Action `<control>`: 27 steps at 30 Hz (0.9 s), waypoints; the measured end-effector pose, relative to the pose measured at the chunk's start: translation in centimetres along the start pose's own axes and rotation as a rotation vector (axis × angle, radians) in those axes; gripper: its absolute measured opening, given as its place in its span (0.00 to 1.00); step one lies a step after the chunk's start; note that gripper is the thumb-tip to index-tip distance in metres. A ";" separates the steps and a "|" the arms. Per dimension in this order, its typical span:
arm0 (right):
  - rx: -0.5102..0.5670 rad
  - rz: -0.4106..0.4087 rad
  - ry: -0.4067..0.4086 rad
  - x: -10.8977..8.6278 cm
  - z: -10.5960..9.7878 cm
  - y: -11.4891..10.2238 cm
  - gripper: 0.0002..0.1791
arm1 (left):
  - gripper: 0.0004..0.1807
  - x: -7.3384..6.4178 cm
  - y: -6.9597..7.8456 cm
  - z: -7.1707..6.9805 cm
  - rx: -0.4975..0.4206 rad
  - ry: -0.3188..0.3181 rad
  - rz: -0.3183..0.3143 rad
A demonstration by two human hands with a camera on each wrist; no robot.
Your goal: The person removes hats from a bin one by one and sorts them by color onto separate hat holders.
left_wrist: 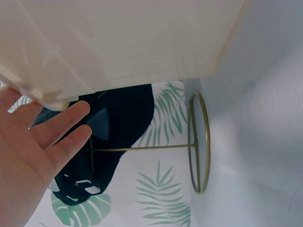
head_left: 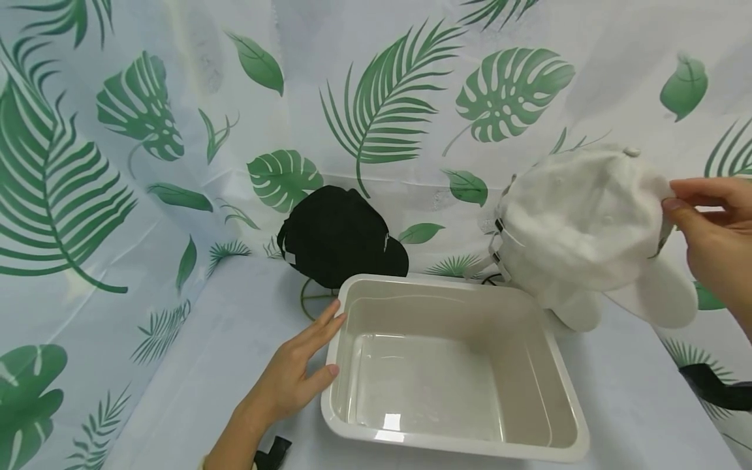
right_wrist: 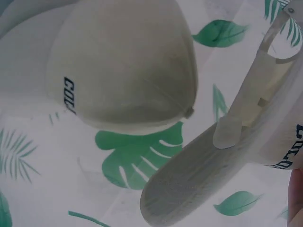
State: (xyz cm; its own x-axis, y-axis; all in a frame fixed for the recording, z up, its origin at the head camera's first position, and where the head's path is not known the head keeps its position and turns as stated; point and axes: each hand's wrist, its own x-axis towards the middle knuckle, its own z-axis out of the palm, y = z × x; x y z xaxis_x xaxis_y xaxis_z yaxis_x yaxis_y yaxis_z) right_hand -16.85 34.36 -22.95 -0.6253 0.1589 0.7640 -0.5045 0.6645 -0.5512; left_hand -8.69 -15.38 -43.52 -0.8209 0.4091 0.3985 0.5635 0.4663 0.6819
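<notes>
At the right in the head view, my right hand (head_left: 717,228) pinches the edge of a white baseball cap (head_left: 587,215) between thumb and fingers. The cap is up beside the basin, its brim pointing down. A second white cap (right_wrist: 132,61) with dark lettering shows in the right wrist view, largely hidden behind the held one in the head view. My left hand (head_left: 294,372) rests with extended fingers against the left rim of a beige plastic basin (head_left: 455,450). Behind the basin, a black baseball cap (head_left: 337,235) sits on a gold wire stand (left_wrist: 201,142).
The white table (head_left: 194,391) carries the basin in front and the stand behind its left corner. A leaf-patterned cloth (head_left: 376,85) hangs behind and at the left. Black pieces (head_left: 713,386) show at the right edge and below my left wrist.
</notes>
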 end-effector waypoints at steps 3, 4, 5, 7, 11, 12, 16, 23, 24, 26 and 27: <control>-0.067 0.014 0.004 -0.1 0.2 0.5 0.19 | 0.41 0.0 -0.1 0.0 -0.003 -0.004 -0.005; -0.097 0.024 0.003 -0.1 0.2 0.7 0.18 | 0.41 -0.1 -0.1 0.0 -0.005 -0.006 -0.008; -0.126 0.034 0.001 -0.1 0.2 0.8 0.17 | 0.41 -0.1 -0.1 0.0 -0.006 -0.009 -0.013; -0.151 0.038 -0.006 -0.2 0.2 1.2 0.14 | 0.41 -0.1 -0.1 0.0 -0.001 -0.013 -0.017; -0.162 0.038 -0.013 -0.5 0.2 2.1 0.13 | 0.41 -0.1 0.0 0.0 0.000 -0.011 -0.023; -0.162 0.050 -0.014 -0.6 0.2 2.4 0.13 | 0.41 -0.1 0.1 0.0 -0.001 -0.008 -0.022; -0.206 0.137 -0.020 -0.9 0.1 3.1 0.15 | 0.41 -0.1 0.1 -0.1 -0.017 -0.004 -0.022; -0.271 0.207 -0.053 -1.2 0.4 4.5 0.15 | 0.41 0.0 0.1 -0.1 0.000 -0.009 -0.013; -0.260 0.190 -0.046 -1.3 0.5 4.8 0.14 | 0.41 0.0 0.1 -0.1 0.000 -0.011 -0.015; -0.230 0.145 -0.026 -1.5 0.8 5.4 0.13 | 0.41 0.0 0.1 -0.1 0.001 -0.012 -0.017; -0.222 0.137 -0.022 -1.6 0.9 5.6 0.12 | 0.41 0.0 0.1 -0.1 -0.001 -0.012 -0.018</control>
State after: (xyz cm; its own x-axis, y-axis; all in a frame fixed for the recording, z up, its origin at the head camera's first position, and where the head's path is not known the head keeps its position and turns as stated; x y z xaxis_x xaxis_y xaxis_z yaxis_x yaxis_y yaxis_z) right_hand -19.21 37.22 -27.57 -0.6930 0.2444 0.6782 -0.2724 0.7823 -0.5602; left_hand -8.64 -15.39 -43.42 -0.8298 0.4102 0.3782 0.5482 0.4732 0.6896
